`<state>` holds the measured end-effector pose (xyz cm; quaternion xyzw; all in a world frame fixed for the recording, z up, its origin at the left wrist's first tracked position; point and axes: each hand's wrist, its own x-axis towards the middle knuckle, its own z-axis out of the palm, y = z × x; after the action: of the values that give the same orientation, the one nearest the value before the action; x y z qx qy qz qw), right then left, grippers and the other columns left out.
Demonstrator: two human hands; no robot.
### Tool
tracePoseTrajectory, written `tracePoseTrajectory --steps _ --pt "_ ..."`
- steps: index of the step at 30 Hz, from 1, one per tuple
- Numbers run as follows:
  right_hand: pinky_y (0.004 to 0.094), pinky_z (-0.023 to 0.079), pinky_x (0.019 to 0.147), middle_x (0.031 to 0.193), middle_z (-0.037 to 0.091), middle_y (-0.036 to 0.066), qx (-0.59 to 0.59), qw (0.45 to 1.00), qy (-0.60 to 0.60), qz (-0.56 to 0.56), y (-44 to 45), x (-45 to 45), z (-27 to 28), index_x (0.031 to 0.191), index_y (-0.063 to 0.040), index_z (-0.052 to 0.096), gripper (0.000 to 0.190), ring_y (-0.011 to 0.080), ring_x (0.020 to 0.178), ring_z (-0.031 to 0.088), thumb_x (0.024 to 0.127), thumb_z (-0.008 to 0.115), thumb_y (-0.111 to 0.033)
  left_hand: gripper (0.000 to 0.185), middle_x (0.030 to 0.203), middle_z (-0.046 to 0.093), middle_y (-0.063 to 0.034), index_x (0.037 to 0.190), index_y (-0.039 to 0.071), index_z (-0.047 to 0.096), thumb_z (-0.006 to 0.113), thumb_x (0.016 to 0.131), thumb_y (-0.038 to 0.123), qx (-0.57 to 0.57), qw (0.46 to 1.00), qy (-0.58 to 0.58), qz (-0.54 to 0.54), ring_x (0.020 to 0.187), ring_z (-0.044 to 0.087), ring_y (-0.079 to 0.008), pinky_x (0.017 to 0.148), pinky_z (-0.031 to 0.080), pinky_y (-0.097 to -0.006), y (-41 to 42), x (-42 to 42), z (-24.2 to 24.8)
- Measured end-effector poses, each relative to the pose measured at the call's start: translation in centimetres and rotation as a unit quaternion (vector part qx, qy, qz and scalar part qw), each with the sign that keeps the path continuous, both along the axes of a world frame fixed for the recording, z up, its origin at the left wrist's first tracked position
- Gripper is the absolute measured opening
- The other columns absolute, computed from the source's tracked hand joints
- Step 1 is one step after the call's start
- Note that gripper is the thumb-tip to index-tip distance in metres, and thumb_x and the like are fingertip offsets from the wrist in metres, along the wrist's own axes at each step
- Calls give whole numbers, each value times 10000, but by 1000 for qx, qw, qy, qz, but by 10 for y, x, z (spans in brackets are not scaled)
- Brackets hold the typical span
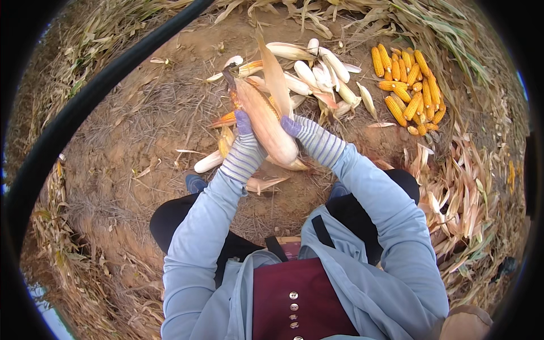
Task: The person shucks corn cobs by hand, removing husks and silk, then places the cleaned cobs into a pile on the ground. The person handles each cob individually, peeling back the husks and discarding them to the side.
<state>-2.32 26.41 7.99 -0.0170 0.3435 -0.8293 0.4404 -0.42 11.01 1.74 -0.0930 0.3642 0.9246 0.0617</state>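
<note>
Both my hands wear striped knit gloves and hold one ear of corn (267,123) over the ground. Its pale husk is split near the upper right, baring a strip of orange kernels. My left hand (246,146) grips the ear's left side, thumb upward. On the right side, my right hand (312,136) has its thumb against the ear beside a husk leaf (274,74) that stands away from it. The ear's tip looks dark. Beyond my hands lies a loose heap of corn ears in husks (306,72).
Husked yellow corn cobs (412,89) are piled at the upper right. Stripped husks (459,191) form a heap to my right. Dry corn stalks (437,29) border the bare soil (127,157). A husked-over ear (209,162) lies near my left shoe (195,183). A dark strap (97,80) crosses the view.
</note>
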Motion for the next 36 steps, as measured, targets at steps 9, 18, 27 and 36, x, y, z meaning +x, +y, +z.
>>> tracePoseTrajectory --steps 9,18,27,36 --pt "335 475 738 908 612 201 463 790 390 -92 -7 -16 -20 1063 13 547 439 283 836 599 763 663 -286 891 1383 315 -122 1391 126 240 342 764 751 -12 998 -55 23 1264 313 -270 1058 257 -361 10 -4 17" --pt "304 488 790 963 628 155 508 785 355 -11 -9 -23 -23 1139 30 515 626 217 867 611 659 767 -283 711 1326 379 -137 1365 63 273 437 870 545 6 998 -54 40 1192 397 -267 1025 321 -359 17 -3 -5" --pt "348 471 755 940 626 192 444 815 371 -36 -6 -19 -40 1035 26 565 435 289 839 613 744 682 -275 590 1170 500 -108 1275 28 397 551 863 420 -114 989 -31 92 1052 500 -223 934 413 -329 3 1 -31" --pt "321 510 615 679 481 17 106 977 41 -180 -9 -11 -20 910 -75 504 167 154 592 497 877 555 -231 910 1323 375 -163 1376 96 241 459 742 712 203 967 -87 124 1184 395 -341 999 321 -515 -24 -21 -60"
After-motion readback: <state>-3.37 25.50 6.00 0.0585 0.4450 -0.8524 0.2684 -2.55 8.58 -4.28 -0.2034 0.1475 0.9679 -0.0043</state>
